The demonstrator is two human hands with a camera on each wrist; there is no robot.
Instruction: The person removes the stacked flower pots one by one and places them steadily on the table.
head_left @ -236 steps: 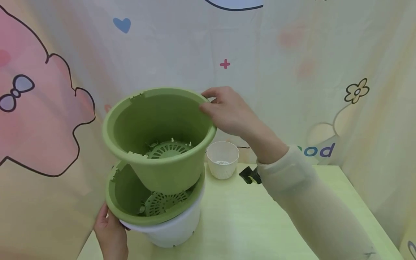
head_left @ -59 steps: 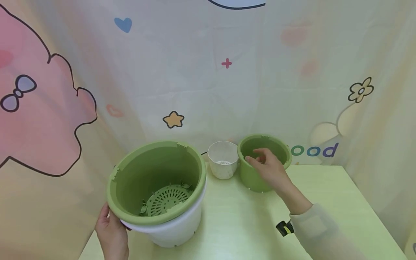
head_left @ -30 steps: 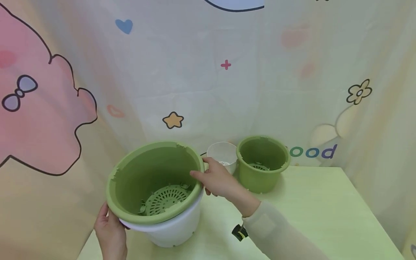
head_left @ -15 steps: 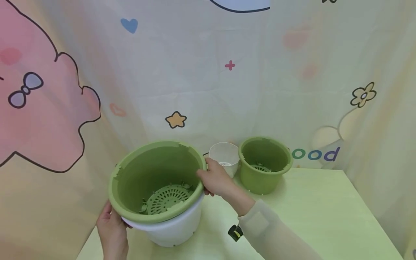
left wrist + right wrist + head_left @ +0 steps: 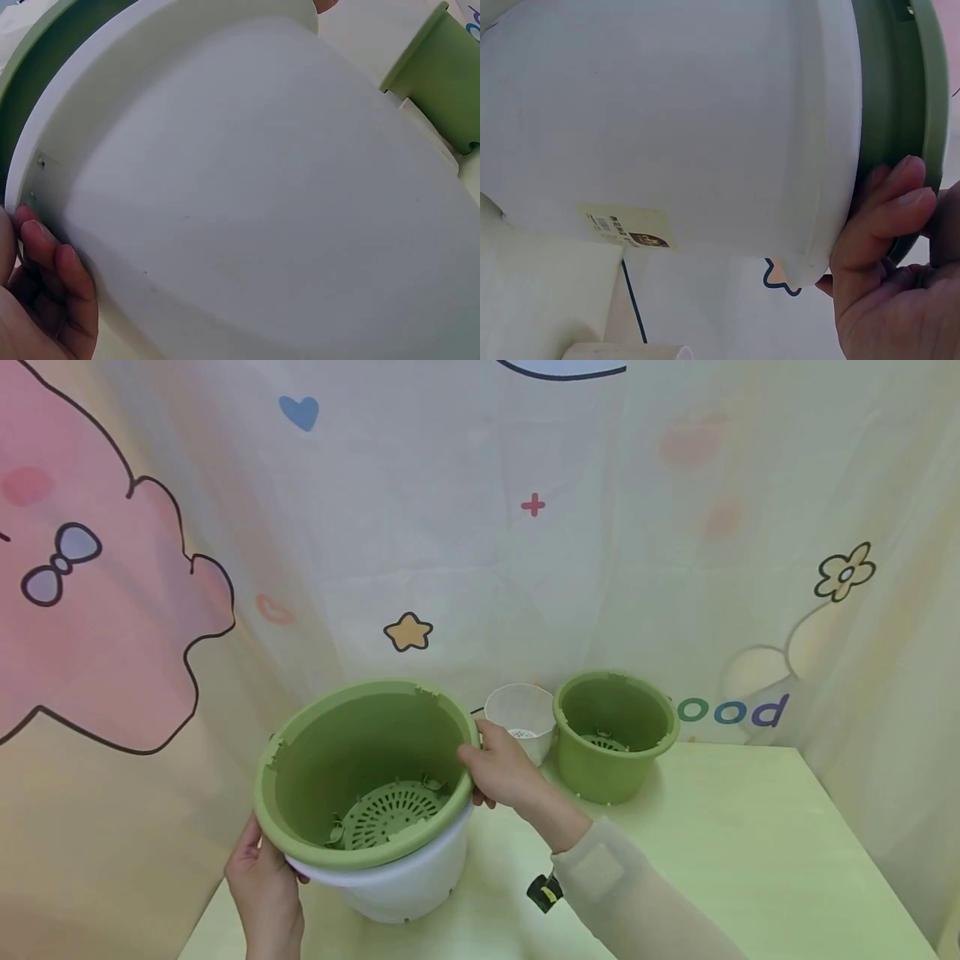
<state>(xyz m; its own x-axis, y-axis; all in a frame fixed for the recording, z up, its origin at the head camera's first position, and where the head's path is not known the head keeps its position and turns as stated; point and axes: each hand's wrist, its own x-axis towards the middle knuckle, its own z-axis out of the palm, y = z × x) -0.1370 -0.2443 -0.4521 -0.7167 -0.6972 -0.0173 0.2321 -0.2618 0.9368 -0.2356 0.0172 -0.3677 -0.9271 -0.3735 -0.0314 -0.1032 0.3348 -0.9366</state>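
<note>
A large green flower pot with a slotted bottom sits nested inside a white pot, left of centre in the head view. My right hand grips the green pot's rim on the right side, thumb over the inner edge. On the left, my left hand holds the rim of the white pot. In the left wrist view its curled fingers lie under that rim. The right wrist view shows my right fingers against the green wall just above the white rim, and a paper label on the white pot.
A smaller green pot stands upright at the back of the pale green table. Beside it is a small white pot with a perforated bottom. A printed curtain hangs behind the table.
The smaller green pot, earlier held above the large one by my right hand, now stands at the back right. My right hand has let it go and taken the large green pot's rim.
</note>
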